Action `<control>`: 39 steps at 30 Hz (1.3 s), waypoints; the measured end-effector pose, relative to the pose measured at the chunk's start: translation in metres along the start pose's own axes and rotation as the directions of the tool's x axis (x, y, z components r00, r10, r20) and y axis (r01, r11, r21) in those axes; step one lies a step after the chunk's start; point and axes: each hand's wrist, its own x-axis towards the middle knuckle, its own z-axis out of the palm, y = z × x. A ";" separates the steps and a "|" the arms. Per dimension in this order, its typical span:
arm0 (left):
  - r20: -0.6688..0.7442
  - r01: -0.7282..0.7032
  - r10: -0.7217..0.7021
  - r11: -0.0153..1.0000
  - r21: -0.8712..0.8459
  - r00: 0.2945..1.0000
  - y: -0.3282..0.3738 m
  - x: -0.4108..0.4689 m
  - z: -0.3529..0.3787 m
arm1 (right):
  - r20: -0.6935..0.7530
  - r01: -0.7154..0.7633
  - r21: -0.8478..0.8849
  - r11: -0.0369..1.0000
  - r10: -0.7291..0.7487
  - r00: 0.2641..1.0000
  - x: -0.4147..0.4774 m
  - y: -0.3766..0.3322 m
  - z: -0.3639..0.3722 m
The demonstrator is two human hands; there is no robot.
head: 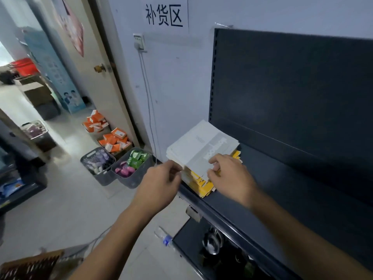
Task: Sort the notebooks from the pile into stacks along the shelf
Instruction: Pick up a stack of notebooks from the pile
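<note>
Right hand (230, 176) pinches top notebooks (201, 142) of pile (198, 181) on shelf (292, 190); left hand (161, 179) at pile's corner

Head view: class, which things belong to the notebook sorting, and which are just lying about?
Job: pile, shelf, left hand, right hand.
Lying about: baskets, orange boxes, bottle, wall sign.

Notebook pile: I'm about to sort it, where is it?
Head view: the pile sits on the shelf, left end, by the wall, between left hand and right hand.
</note>
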 end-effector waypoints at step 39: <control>0.343 -0.249 0.253 0.967 -0.058 0.905 -0.041 0.215 0.005 | -0.380 -0.571 0.132 0.810 0.574 0.726 0.088 -0.045 0.067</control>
